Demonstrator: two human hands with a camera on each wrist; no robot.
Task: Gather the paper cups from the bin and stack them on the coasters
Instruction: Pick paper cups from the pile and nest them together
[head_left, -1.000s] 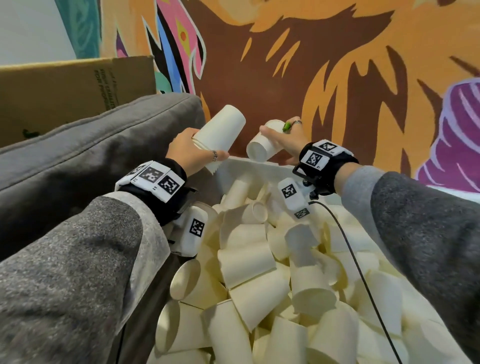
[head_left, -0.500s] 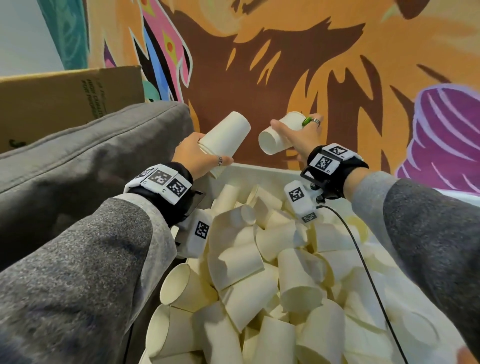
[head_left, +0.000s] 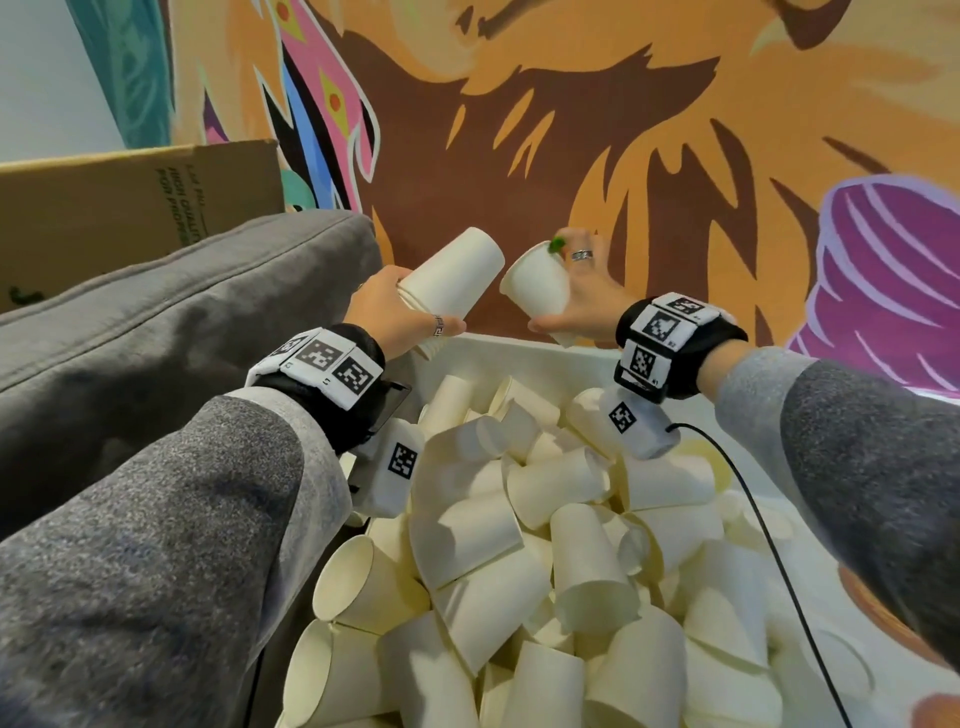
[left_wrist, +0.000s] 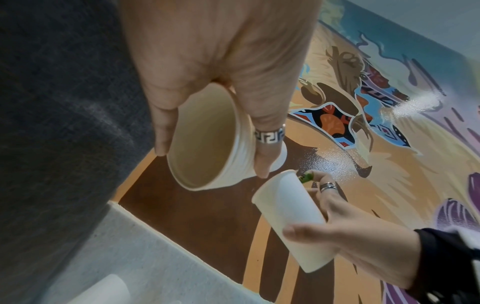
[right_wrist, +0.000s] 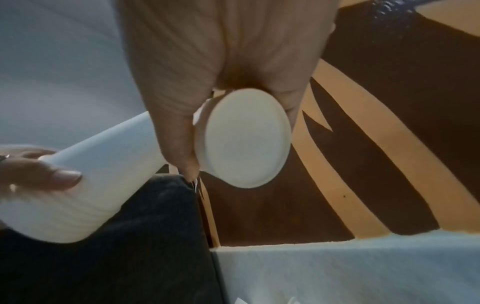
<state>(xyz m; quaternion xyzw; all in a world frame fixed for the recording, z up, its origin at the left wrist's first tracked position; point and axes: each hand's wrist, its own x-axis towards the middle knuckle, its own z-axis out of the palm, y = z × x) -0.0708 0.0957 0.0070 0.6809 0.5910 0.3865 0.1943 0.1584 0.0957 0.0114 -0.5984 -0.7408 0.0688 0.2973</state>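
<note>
My left hand (head_left: 400, 312) grips a nested stack of white paper cups (head_left: 449, 283) near its rims, base tilted up and to the right; the left wrist view looks into the stack's open mouth (left_wrist: 205, 137). My right hand (head_left: 582, 291) holds a single paper cup (head_left: 535, 286) by its side, and its flat base (right_wrist: 244, 137) fills the right wrist view. The two are held close together above the far rim of the white bin (head_left: 524, 351), a small gap between them. The bin holds several loose paper cups (head_left: 519, 545). No coasters are in view.
A grey sofa cushion (head_left: 156, 322) lies along the bin's left side, with a cardboard box (head_left: 130, 202) behind it. A painted mural wall (head_left: 571, 130) stands right behind the bin. A black cable (head_left: 769, 545) runs from my right wrist over the cups.
Both hands have lifted slightly and drawn together, so the single cup's base now sits closer to the base of the stack. The view has tilted down toward the bin.
</note>
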